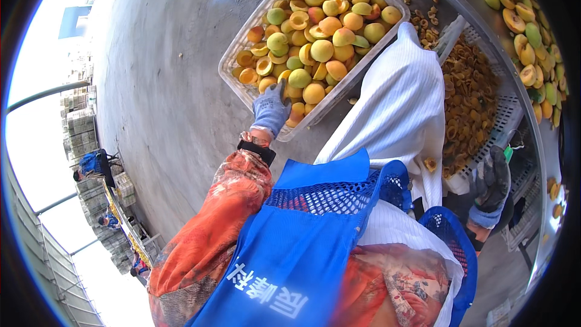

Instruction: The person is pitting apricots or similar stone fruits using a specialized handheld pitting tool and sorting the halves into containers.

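My left hand [270, 112], in a blue-grey glove, reaches over the near corner of a clear plastic crate [245, 32]. Its fingers are apart and touch the apricots [299, 78] in there, some whole, some halved. To the right, my right hand [489, 178] wears a dark, stained glove with a blue cuff. Its fingers curl around a slim tool [508, 152], of which only a green part shows; the tool's kind is hidden. Close to that hand, a white slotted crate [506, 115] holds a heap of brown apricot stones [466, 97].
A metal table edge [505, 54] curves along the right, with halved apricots [523, 36] on it. White cloth [387, 109] and a blue apron [290, 242] cover my lap. Loose stones lie on the concrete floor [163, 85]. People [94, 166] and stacked crates [82, 124] are far left.
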`<state>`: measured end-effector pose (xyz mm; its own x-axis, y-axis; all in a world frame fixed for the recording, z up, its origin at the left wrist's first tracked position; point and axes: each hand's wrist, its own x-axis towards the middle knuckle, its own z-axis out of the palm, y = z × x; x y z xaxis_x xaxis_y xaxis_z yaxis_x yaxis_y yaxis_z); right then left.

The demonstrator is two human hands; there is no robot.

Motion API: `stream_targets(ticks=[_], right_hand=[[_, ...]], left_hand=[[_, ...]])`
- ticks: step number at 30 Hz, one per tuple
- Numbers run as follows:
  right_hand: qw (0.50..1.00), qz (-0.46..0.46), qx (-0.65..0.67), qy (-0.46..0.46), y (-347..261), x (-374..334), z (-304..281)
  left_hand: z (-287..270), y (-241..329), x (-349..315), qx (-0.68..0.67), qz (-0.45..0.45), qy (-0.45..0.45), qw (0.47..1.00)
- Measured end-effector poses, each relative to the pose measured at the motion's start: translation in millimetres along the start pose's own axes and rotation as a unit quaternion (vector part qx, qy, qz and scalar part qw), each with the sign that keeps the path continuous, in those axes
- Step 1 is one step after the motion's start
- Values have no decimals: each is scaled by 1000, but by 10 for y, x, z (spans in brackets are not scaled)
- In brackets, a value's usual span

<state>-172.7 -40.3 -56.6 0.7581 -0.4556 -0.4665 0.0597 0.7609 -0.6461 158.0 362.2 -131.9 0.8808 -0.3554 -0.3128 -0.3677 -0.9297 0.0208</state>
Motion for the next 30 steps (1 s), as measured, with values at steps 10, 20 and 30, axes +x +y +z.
stream_targets(ticks=[10, 20, 30], right_hand=[[999, -1, -21, 28, -105, -17, 489], [994, -14, -103, 22, -298, -124, 1105], [996, 26, -34, 75, -84, 12, 270]], left_hand=[[237, -164, 93, -96, 29, -77, 992], [96, 69, 331, 103, -46, -204, 972], [-2009, 3470, 949, -543, 278, -136, 781]])
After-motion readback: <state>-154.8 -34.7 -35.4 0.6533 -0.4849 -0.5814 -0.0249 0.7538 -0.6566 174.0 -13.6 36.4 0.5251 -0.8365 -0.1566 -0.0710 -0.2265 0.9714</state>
